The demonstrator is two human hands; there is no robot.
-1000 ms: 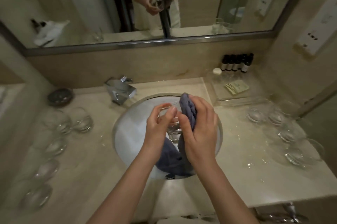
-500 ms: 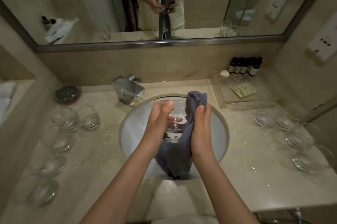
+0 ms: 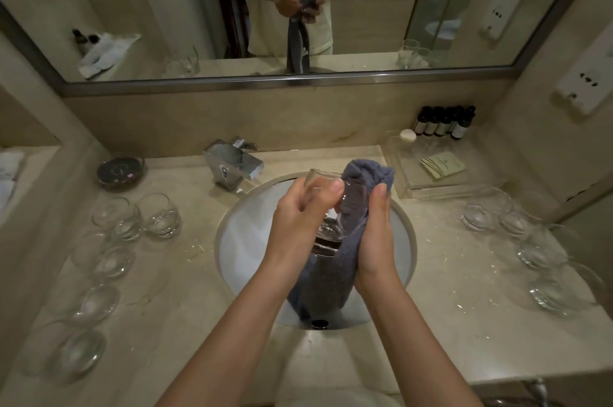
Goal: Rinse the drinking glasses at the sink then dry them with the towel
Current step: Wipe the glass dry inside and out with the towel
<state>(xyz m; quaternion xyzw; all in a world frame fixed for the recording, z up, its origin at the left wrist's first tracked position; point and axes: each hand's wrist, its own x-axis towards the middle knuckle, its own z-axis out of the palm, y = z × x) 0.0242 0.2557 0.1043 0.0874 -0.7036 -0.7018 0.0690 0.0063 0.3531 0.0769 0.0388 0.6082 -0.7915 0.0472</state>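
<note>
Over the round white sink my left hand grips a clear drinking glass, its rim pointing away from me. My right hand holds a blue-grey towel bunched against the glass's right side; the towel's loose end hangs down into the basin. Several clear glasses stand on the counter to the left, and several more glasses stand to the right. The far wall of the held glass is hidden behind the towel.
A chrome faucet sits behind the basin at left. A dark dish lies at the back left. A clear tray with packets and a row of dark bottles fills the back right corner. A mirror spans the wall.
The glass has tipped up, its rim now rising above my left fingers. My right hand has slid round the towel, thumb now on top. The view has shifted slightly.
</note>
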